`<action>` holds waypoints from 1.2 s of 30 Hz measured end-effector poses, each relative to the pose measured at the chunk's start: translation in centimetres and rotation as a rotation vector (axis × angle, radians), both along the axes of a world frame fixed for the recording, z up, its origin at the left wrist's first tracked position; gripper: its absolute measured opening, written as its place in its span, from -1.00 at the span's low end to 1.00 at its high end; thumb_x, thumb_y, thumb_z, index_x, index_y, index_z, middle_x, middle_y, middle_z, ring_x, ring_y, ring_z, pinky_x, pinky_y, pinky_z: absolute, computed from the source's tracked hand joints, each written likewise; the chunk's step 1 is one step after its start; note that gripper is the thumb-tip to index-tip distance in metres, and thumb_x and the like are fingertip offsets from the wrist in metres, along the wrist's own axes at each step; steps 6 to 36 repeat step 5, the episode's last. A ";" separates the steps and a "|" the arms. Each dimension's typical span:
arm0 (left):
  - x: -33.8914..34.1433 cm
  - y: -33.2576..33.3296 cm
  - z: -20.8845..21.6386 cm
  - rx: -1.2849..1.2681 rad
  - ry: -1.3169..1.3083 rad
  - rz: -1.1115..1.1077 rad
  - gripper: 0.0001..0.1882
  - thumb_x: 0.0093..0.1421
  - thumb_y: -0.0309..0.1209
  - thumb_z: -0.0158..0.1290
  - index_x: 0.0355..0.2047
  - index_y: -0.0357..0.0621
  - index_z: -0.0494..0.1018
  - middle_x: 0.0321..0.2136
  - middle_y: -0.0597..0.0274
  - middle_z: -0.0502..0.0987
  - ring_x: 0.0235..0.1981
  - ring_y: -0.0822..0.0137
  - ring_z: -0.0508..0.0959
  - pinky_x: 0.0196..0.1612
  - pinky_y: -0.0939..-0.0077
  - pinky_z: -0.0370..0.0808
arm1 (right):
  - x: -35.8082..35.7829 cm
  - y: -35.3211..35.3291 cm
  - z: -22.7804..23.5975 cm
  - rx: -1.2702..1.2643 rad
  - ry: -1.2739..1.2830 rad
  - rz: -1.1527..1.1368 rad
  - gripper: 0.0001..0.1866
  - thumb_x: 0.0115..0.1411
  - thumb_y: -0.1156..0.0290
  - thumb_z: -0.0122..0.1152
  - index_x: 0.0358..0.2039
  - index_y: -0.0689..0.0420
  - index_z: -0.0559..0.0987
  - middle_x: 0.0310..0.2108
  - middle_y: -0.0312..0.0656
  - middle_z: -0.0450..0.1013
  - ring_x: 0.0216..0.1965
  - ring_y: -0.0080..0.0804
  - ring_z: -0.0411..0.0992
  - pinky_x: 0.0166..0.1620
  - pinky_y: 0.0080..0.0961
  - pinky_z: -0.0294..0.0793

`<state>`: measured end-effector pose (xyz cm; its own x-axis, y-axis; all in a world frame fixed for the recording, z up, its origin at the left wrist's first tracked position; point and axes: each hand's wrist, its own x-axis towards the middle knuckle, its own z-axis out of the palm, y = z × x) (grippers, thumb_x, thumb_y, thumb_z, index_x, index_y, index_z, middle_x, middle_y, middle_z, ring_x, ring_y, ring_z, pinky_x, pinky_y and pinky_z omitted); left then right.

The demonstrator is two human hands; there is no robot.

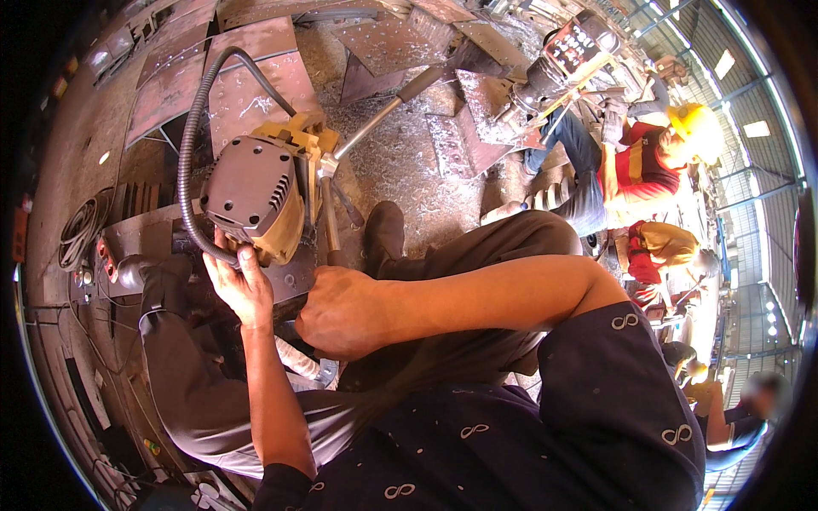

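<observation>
A magnetic drill press [256, 192] with a grey motor cover and yellow body stands in front of me. A ribbed flexible conduit [186, 145] loops over its left side. My left hand [243, 285] is closed around the conduit's lower end, against the motor's near side; some fingers are hidden behind it. Long spokes with dark grips stick out from the drill's feed hub [327, 164]. My right hand [345, 313] is a fist at the near feed handle [333, 230], whose end goes into the fist. The drill's lower part and bit are hidden.
Drilled steel plates [256, 85] lie beyond the drill. My shoe [385, 234] rests on the chip-strewn floor. At right, a person in a yellow helmet [697, 132] sits by another drill [579, 51]; more people are behind. Coiled cable [83, 232] and a red socket box [106, 258] lie left.
</observation>
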<state>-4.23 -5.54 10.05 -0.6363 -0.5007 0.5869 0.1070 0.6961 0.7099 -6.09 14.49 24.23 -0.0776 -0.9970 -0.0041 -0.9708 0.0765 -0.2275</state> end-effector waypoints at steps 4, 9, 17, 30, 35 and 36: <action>0.0 0.0 -0.2 0.016 -0.006 -0.006 -0.33 0.48 -0.04 0.02 0.28 -0.46 0.36 0.14 -0.16 0.43 0.10 -0.01 0.53 0.15 0.20 0.49 | 0.2 -0.1 -0.1 0.035 -0.025 -0.029 -0.82 -0.12 0.24 0.33 -0.58 0.06 0.74 -0.51 -0.13 0.65 -0.40 -0.17 0.65 -0.26 -0.19 0.53; 0.1 0.0 -0.2 0.022 -0.014 -0.008 -0.33 0.47 -0.04 0.02 0.28 -0.45 0.36 0.15 -0.15 0.42 0.11 -0.01 0.53 0.16 0.20 0.48 | 0.2 -0.1 -0.1 0.035 -0.023 -0.033 -0.82 -0.11 0.24 0.33 -0.57 0.05 0.74 -0.51 -0.14 0.65 -0.40 -0.17 0.65 -0.24 -0.18 0.53; 0.1 0.0 -0.2 0.022 -0.014 -0.008 -0.33 0.47 -0.04 0.02 0.28 -0.45 0.36 0.15 -0.15 0.42 0.11 -0.01 0.53 0.16 0.20 0.48 | 0.2 -0.1 -0.1 0.035 -0.023 -0.033 -0.82 -0.11 0.24 0.33 -0.57 0.05 0.74 -0.51 -0.14 0.65 -0.40 -0.17 0.65 -0.24 -0.18 0.53; 0.1 0.0 -0.2 0.022 -0.014 -0.008 -0.33 0.47 -0.04 0.02 0.28 -0.45 0.36 0.15 -0.15 0.42 0.11 -0.01 0.53 0.16 0.20 0.48 | 0.2 -0.1 -0.1 0.035 -0.023 -0.033 -0.82 -0.11 0.24 0.33 -0.57 0.05 0.74 -0.51 -0.14 0.65 -0.40 -0.17 0.65 -0.24 -0.18 0.53; 0.1 0.0 -0.2 0.022 -0.014 -0.008 -0.33 0.47 -0.04 0.02 0.28 -0.45 0.36 0.15 -0.15 0.42 0.11 -0.01 0.53 0.16 0.20 0.48 | 0.2 -0.1 -0.1 0.035 -0.023 -0.033 -0.82 -0.11 0.24 0.33 -0.57 0.05 0.74 -0.51 -0.14 0.65 -0.40 -0.17 0.65 -0.24 -0.18 0.53; 0.1 0.0 -0.2 0.022 -0.014 -0.008 -0.33 0.47 -0.04 0.02 0.28 -0.45 0.36 0.15 -0.15 0.42 0.11 -0.01 0.53 0.16 0.20 0.48 | 0.2 -0.1 -0.1 0.035 -0.023 -0.033 -0.82 -0.11 0.24 0.33 -0.57 0.05 0.74 -0.51 -0.14 0.65 -0.40 -0.17 0.65 -0.24 -0.18 0.53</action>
